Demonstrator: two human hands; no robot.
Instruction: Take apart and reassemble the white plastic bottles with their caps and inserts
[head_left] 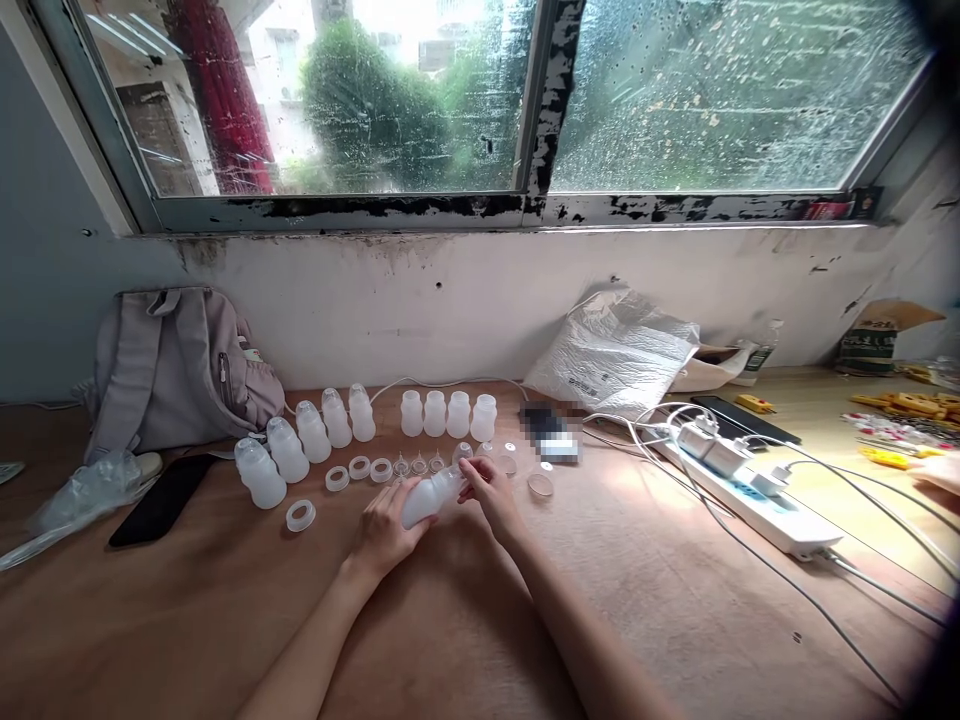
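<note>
My left hand (386, 525) is wrapped round the body of a frosted white baby bottle (421, 502), tilted with its top to the upper right. The fingers of my right hand (489, 490) are closed at the bottle's top end; what exactly they pinch is partly hidden. Just beyond lie clear teats (418, 465), white screw rings (359, 468) and domed clear caps (510, 458), with another ring (301, 515) nearer on the left. Several capped bottles (287, 450) stand in a slanting row at the left. Several open bottles (434, 413) stand behind my hands.
A grey backpack (187, 370), a plastic bag (97, 490) and a black phone (161, 500) are on the left. To the right lie a silvery plastic bag (615, 350), a white power strip (750, 490) with plugs and cables, and yellow tools (919, 405). A window runs behind.
</note>
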